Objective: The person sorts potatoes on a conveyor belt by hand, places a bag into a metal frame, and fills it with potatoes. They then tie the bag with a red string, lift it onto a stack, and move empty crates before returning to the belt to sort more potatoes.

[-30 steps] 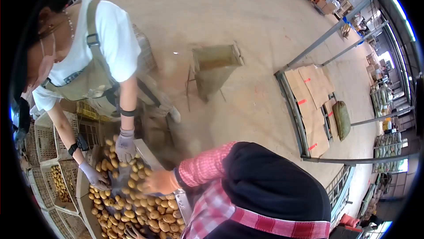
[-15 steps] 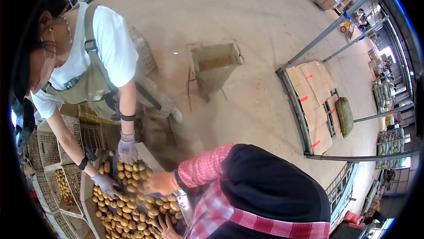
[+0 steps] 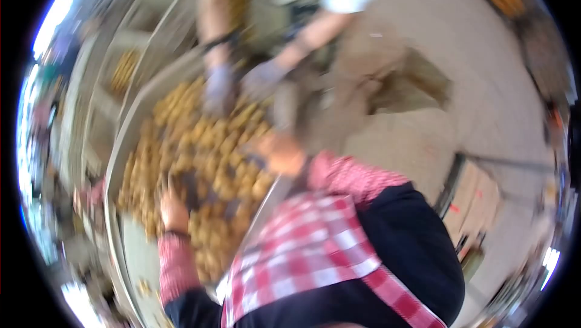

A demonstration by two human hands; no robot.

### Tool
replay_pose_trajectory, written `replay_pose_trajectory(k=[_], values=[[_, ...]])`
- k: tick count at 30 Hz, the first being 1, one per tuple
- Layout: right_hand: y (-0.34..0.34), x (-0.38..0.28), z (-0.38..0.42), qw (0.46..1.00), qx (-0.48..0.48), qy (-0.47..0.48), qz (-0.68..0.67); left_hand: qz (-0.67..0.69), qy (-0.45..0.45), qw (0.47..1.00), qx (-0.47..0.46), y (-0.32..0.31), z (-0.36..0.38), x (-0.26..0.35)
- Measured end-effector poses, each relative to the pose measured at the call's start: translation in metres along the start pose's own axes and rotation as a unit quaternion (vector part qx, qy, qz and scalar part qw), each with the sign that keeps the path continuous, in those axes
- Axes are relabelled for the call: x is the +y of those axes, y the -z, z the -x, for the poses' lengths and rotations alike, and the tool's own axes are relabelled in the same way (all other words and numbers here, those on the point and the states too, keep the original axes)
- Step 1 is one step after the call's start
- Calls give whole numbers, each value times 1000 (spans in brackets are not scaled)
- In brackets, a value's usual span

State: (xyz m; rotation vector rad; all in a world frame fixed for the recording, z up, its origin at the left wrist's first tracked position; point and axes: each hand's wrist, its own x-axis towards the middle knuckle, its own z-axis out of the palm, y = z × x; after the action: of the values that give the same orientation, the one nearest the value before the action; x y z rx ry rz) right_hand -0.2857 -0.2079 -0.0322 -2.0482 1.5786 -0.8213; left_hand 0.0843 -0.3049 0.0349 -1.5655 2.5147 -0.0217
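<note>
**Both hands in the potato heap, left deeper in**

The tray (image 3: 118,164) is the landmark: a long metal trough running from the lower left up toward the top middle of the blurred head view, its long axis roughly parallel to the person's left forearm. It carries a heap of potatoes (image 3: 209,146) that fills most of its length.

At the tray's far end, a co-worker's two gloved hands (image 3: 219,86) rest on the heap, well apart from the person's own hands.

The person's right hand (image 3: 279,153) sits at the tray's right rim, about midway along it, on the edge of the heap. The left hand (image 3: 173,212) lies farther in, near the tray's middle and toward its near end, with potatoes all around it. The left hand is therefore the one better placed among the potatoes; the right reaches only those along the rim.

Motion blur hides the fingers: I cannot tell whether either hand is closed round a potato or merely lies spread on the heap.
</note>
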Motion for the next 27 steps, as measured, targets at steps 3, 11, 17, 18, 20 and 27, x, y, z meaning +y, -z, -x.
replay_pose_trajectory(k=[3, 11, 17, 18, 20, 27], values=[[7, 21, -10, 997, 69, 27, -13, 37, 116, 992, -11, -19, 10, -39], [16, 53, -12, 999, -40, 30, 22, 142, 166, 972, 86, 23, 94, 37], [12, 19, -58, 986, -100, 121, -61, 256, 143, 941, 170, 19, 109, 104], [10, 10, -69, 983, -116, 123, -66, 277, 148, 935, 167, 18, 106, 111], [-10, 4, -87, 978, -166, 118, -51, 313, 161, 923, 157, 18, 101, 125], [-26, -17, -84, 927, -340, 158, 3, 342, 182, 911, 142, 14, 97, 138]])
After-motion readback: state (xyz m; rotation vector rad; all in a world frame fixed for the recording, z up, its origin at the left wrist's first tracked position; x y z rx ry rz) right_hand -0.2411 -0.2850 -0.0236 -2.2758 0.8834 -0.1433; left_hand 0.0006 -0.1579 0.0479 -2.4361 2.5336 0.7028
